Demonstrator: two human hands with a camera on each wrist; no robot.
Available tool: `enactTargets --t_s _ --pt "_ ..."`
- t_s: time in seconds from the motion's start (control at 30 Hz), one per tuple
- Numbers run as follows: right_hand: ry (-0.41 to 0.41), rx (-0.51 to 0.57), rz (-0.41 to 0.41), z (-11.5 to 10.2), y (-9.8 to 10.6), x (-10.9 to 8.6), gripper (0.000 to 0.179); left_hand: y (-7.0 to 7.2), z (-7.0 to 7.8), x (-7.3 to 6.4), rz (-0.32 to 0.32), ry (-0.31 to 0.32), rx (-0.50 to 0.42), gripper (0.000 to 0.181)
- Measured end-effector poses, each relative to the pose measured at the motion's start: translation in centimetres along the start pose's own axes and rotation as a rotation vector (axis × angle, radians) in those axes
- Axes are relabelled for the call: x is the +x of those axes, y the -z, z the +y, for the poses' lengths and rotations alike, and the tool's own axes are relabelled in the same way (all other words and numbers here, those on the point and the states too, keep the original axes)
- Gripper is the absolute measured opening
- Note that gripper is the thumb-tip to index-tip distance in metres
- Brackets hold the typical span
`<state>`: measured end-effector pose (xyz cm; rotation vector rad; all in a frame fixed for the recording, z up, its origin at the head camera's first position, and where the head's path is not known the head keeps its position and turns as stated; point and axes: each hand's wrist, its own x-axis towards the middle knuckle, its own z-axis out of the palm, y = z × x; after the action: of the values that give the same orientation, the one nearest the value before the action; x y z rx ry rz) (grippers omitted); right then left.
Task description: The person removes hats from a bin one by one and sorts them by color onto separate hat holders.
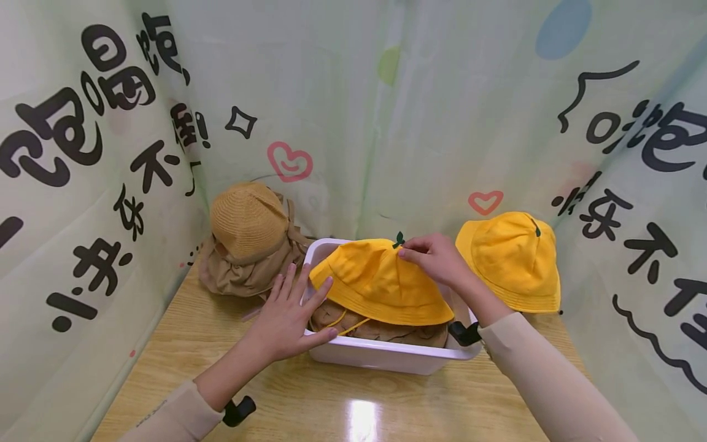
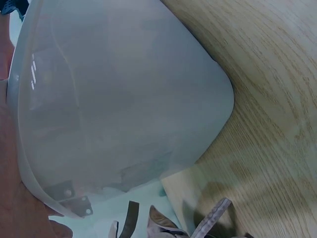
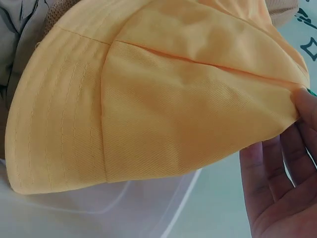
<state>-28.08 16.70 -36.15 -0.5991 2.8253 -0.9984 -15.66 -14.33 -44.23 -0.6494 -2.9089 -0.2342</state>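
Observation:
A yellow bucket hat with a green sprout on its crown lies over brown fabric in a white plastic bin. My right hand pinches the hat's crown beside the sprout; the right wrist view shows the hat's crown and stitched brim stretching away from those fingers. Yellow cords hang from the brim inside the bin. With fingers spread, my left hand rests at the bin's left rim. The left wrist view is mostly the bin's outer wall.
Right of the bin, a second yellow bucket hat with a sprout sits on the wooden table. To the left, a tan straw hat tops a brown fabric hat. Printed curtains enclose the back and sides.

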Motion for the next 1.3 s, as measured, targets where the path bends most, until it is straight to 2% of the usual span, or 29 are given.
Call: enactTargets --t_s 0.47,0.9,1.3 --pt "0.051 -0.010 0.068 -1.6 2.1 -0.9 0.026 -0.1 0.0 0.0 0.020 -0.002 0.007 0.088" --pt "-0.003 0.034 0.094 -2.2 4.4 -1.2 0.036 -0.3 -0.2 -0.1 0.009 0.005 -0.002 0.089" --pt "0.012 0.059 0.167 -2.6 5.8 -1.5 0.037 -0.2 -0.1 -0.1 -0.004 0.012 -0.024 0.089"
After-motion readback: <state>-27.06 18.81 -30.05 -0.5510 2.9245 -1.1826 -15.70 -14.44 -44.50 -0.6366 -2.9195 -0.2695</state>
